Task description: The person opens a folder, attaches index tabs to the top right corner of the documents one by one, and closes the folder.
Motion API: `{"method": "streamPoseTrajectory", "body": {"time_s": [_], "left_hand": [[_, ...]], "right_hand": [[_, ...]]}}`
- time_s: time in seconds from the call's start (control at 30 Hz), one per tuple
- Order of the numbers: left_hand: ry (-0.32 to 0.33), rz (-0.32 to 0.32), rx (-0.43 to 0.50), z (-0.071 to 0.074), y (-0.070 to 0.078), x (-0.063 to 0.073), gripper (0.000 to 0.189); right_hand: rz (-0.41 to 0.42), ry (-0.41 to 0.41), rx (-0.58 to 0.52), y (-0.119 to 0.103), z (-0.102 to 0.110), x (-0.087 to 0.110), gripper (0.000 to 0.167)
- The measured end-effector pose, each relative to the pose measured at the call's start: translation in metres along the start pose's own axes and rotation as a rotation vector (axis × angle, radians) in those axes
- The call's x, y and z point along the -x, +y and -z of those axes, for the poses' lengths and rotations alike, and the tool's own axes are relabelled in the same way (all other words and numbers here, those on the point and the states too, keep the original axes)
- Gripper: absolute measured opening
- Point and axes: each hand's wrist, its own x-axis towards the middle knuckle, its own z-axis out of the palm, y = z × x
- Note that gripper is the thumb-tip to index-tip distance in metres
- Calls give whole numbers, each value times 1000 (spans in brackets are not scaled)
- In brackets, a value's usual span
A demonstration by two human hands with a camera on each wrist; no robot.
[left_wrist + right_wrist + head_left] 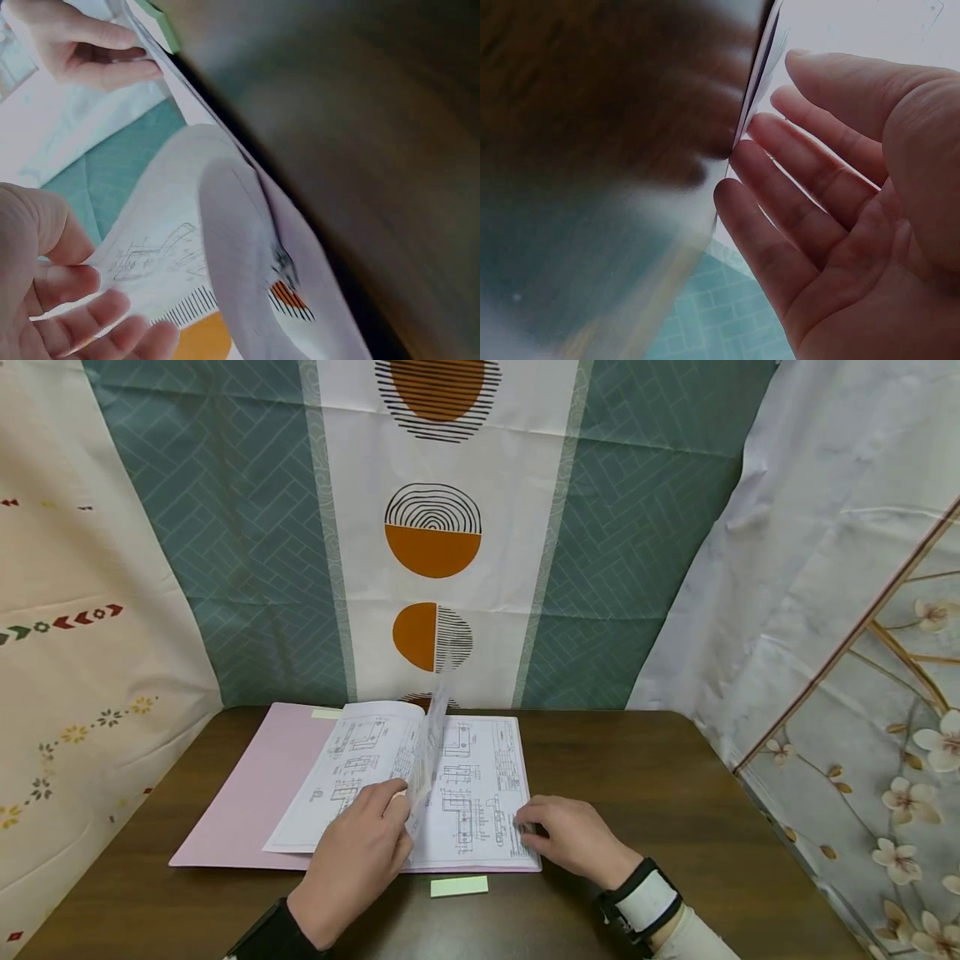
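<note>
The drawing sheets (477, 787) are of smooth paper; the worktop (622, 768) looks like glossy wood; the hanging (255, 527) is cloth.

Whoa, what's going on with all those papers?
A person is at a wooden table with a pink folder of drawings spread open. Their left hand pinches a page that stands up between the left-hand sheet and the right-hand sheet. Their right hand rests at the folder's right edge. A pale green strip lies on the table in front of the folder.
</note>
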Motion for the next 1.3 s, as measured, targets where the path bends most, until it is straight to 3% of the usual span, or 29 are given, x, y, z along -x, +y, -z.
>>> {"method": "streamPoseTrajectory", "body": {"time_s": [0.17, 0.57, 0.73, 1.0, 1.3], "left_hand": [[-3, 24, -44, 5, -7, 6, 14], [-23, -3, -171, 7, -9, 16, 25], [-37, -11, -152, 4, -9, 18, 25], [-126, -29, -93, 3, -7, 15, 48], [-142, -120, -119, -2, -10, 9, 42]], "right_hand": [[0, 5, 9, 0, 1, 1, 22], [-5, 2, 10, -3, 1, 2, 22], [-2, 5, 10, -4, 3, 1, 22], [2, 4, 16, -4, 1, 1, 22], [6, 12, 25, -4, 0, 2, 21]]}}
